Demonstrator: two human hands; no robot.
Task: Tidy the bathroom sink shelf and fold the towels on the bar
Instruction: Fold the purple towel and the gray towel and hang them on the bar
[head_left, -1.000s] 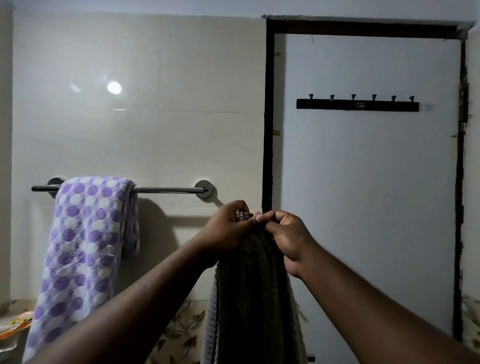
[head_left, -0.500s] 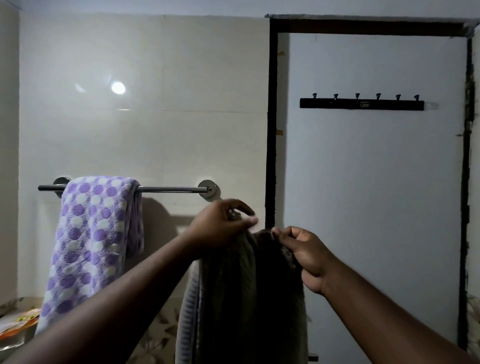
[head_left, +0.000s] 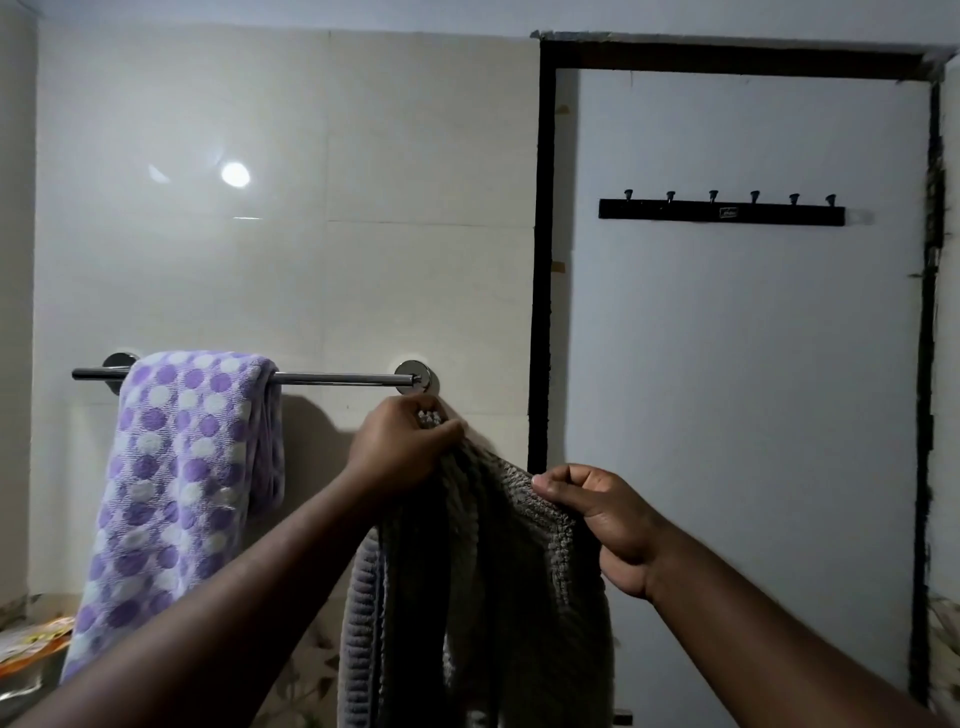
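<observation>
A grey ribbed towel (head_left: 488, 582) hangs in folds between my hands, in front of the wall. My left hand (head_left: 400, 447) grips its top edge just below the right end of the chrome towel bar (head_left: 337, 378). My right hand (head_left: 602, 512) pinches the same edge lower and to the right, so the edge slopes down between them. A purple and white dotted towel (head_left: 182, 493) is folded over the left part of the bar and hangs long in front.
A white door (head_left: 737, 364) in a black frame fills the right side, with a black hook rack (head_left: 722, 210) on it. An orange packet (head_left: 31, 639) lies at the lower left edge. Leaf-patterned tiles run along the bottom of the wall.
My hands were together at the top of the grey towel; they have drawn apart. The left hand rose toward the bar's end and the right hand moved down and right, spreading the edge.
</observation>
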